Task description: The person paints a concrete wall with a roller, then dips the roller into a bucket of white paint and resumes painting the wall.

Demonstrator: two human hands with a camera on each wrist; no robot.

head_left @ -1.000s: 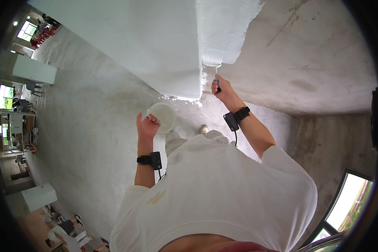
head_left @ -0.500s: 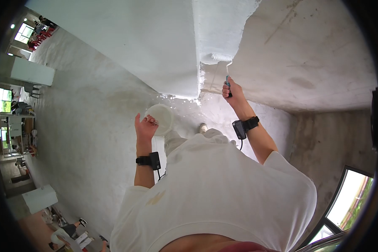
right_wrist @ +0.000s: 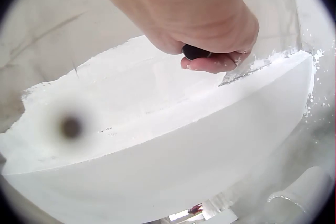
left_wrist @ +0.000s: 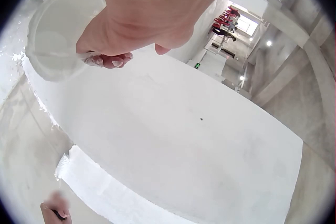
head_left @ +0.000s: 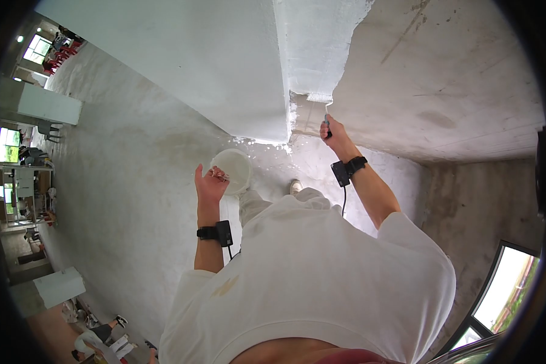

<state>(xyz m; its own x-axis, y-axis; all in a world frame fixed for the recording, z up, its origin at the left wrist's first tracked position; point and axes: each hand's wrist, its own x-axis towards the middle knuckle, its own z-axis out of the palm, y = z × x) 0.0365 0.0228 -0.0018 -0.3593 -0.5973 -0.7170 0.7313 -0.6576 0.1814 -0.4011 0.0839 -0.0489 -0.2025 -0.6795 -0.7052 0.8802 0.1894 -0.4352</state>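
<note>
In the head view my right hand grips the handle of a paint roller, thumb along the handle. The roller's white sleeve lies at the lower edge of fresh white paint on the wall. In the right wrist view the dark handle end sticks out of the curled fingers, and the roller head is hidden by the hand. My left hand is held palm up, thumb out and fingers loosely bent, white paint on the fingertips. Beyond it is a whitish bucket, which it partly overlaps.
A smooth white pillar face meets the painted strip at a corner. Paint splashes dot the floor at its base. A shoe shows below me. Windows, people and furniture stand farther off.
The roller has moved right, up, then back down along the painted strip, and bare wall by the corner shows below it. The left hand stays beside the bucket.
</note>
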